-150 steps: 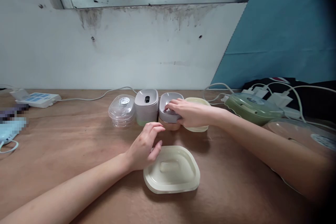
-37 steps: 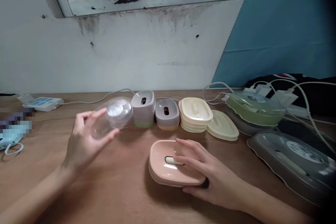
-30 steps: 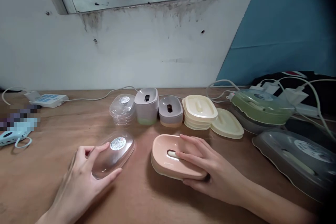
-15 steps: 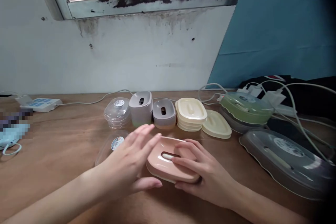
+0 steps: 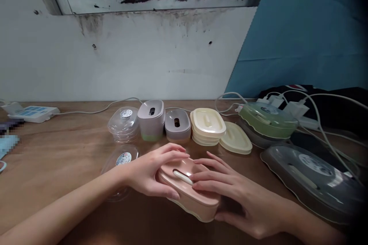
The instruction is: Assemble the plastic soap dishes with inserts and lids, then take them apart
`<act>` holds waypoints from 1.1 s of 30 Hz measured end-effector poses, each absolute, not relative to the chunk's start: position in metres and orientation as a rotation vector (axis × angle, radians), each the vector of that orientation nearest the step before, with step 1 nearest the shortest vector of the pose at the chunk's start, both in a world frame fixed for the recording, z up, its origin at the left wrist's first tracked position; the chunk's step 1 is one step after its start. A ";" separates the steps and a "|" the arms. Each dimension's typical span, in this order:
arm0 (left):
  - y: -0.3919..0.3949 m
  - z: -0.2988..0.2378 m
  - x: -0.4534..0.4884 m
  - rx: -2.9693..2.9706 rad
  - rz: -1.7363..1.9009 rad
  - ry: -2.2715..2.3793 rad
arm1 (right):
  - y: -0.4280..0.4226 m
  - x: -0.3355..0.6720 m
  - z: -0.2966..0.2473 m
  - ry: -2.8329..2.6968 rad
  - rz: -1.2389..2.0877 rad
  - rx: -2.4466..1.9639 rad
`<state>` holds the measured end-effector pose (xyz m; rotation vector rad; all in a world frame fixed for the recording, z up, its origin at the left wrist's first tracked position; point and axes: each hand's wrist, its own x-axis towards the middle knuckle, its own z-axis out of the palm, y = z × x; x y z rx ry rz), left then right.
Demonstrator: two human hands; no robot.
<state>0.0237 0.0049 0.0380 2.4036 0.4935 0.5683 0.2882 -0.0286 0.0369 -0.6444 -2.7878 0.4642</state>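
Note:
A pink plastic box [image 5: 195, 198] with rounded corners sits tilted between both hands in the head view. Its lid has an oval slot with a white bar in it. My left hand [image 5: 153, 170] grips the far left end, fingers over the top and thumb along the near side. My right hand [image 5: 238, 189] has its fingertips on the lid by the white bar, thumb against the box's right end. Under my left forearm a clear lid with a round sticker [image 5: 124, 158] lies partly hidden.
Along the back stand clear stacked lids [image 5: 123, 124], a tall grey-lilac container [image 5: 151, 120], a shorter one [image 5: 177, 125], stacked cream lids [image 5: 207, 126] and a flat cream lid [image 5: 235, 138]. To the right are a green container [image 5: 267, 120], a large grey one [image 5: 310, 180] and cables.
The pink box has turned so that more of its near side shows. My left hand has closed onto its left end. My right hand has shifted right and downward.

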 end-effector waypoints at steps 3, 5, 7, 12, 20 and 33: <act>0.007 0.035 0.026 2.412 0.605 0.525 | -0.030 0.284 0.034 -2.781 0.414 -0.580; 0.007 0.033 0.028 2.455 0.610 0.563 | -0.032 0.283 0.031 -2.760 0.360 -0.535; 0.003 0.034 0.030 2.515 0.709 0.637 | -0.032 0.283 0.030 -2.729 0.295 -0.511; -0.025 0.034 0.034 2.641 1.099 0.965 | -0.024 0.290 0.045 -2.461 -0.061 -0.591; -0.050 0.006 0.044 2.809 0.516 0.944 | 0.037 0.241 0.078 -2.485 -0.556 -1.086; -0.050 -0.002 0.047 2.649 0.437 1.367 | 0.039 0.246 0.051 -2.502 -0.401 -0.896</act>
